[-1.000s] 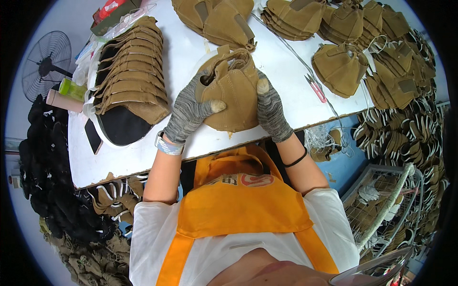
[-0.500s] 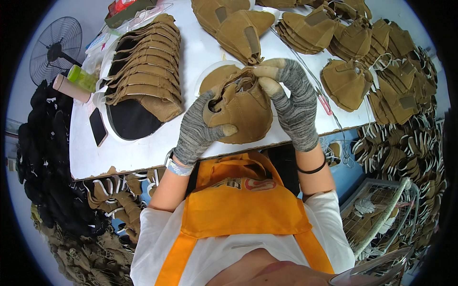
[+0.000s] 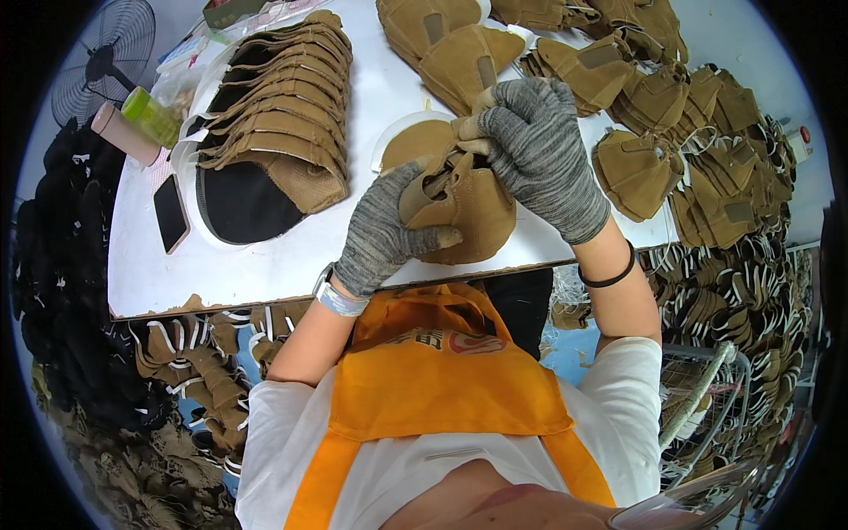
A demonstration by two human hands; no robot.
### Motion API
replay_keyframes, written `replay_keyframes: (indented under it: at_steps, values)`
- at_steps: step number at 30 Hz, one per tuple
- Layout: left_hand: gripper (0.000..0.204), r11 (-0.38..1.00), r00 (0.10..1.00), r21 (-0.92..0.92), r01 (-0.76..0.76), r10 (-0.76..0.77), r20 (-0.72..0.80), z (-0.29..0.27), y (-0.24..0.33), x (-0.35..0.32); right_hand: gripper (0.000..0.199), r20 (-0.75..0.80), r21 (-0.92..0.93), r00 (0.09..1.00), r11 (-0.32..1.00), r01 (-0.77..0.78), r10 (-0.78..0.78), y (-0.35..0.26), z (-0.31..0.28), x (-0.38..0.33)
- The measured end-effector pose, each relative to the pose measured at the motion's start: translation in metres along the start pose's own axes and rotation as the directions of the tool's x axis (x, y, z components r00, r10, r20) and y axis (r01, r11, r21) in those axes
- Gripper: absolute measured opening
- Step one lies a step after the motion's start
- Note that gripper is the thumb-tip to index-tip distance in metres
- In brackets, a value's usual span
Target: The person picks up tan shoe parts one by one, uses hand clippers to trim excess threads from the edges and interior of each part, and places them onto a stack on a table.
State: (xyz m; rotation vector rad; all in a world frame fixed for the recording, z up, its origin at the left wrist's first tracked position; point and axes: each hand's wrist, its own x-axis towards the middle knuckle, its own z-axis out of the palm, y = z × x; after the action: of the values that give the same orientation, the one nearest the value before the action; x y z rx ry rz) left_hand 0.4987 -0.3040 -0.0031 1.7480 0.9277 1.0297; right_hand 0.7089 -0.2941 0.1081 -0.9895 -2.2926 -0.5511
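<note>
A brown suede shoe upper (image 3: 484,219) is held up at the table's front edge, its gathered opening facing up. My left hand (image 3: 384,228), in a grey knit glove with bare fingertips, is closed on its left side, thumb across the front. My right hand (image 3: 549,159), gloved alike, is curled shut at the top edge, pinching the material there. What lies inside those right fingers is hidden. Just behind the held upper lies another brown upper with a white rim (image 3: 411,146). More brown uppers (image 3: 468,66) overlap beyond my right hand.
On the table's left lies a row of nested brown uppers (image 3: 291,119) with black lining. A phone (image 3: 171,214), a green cup (image 3: 150,117) and a pink cup (image 3: 124,134) sit farther left. Stacked uppers (image 3: 638,172) fill the right. A fan (image 3: 102,66) stands behind the cups.
My right hand has curled from stretched fingers into a tight pinch, its back turned up. The upper's opening has drawn together and shifted slightly. The whole view has moved a little.
</note>
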Motion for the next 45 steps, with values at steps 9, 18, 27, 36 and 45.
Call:
replay_keyframes:
  at_steps: [9, 18, 27, 36, 45]
  values:
    - [0.092, 0.999, 0.999, -0.036, -0.025, 0.023, -0.039, 0.004, -0.001, -0.001, 0.027, -0.126, 0.396, 0.952, 0.894, -0.21, 0.279, 0.014, 0.008, -0.019]
    - [0.091, 1.0, 0.999, -0.001, -0.023, 0.023, -0.032, 0.002, -0.002, -0.002, 0.022, 0.125, -0.141, 0.987, 0.983, 0.116, -0.098, 0.0, -0.013, 0.017]
    - [0.087, 0.995, 1.0, -0.097, -0.01, 0.009, -0.017, 0.004, -0.002, -0.001, 0.031, 0.344, 0.029, 0.937, 0.998, 0.047, -0.054, 0.003, -0.014, 0.015]
    - [0.086, 0.996, 0.998, -0.072, -0.05, 0.046, -0.049, 0.004, -0.002, -0.002, 0.041, 0.249, 0.74, 0.884, 0.511, -0.438, 0.396, 0.03, -0.005, -0.005]
    - [0.088, 0.998, 0.999, -0.057, 0.007, -0.009, -0.032, 0.004, -0.005, -0.003, 0.033, 0.244, 0.089, 0.965, 0.993, 0.075, -0.095, 0.008, -0.017, 0.014]
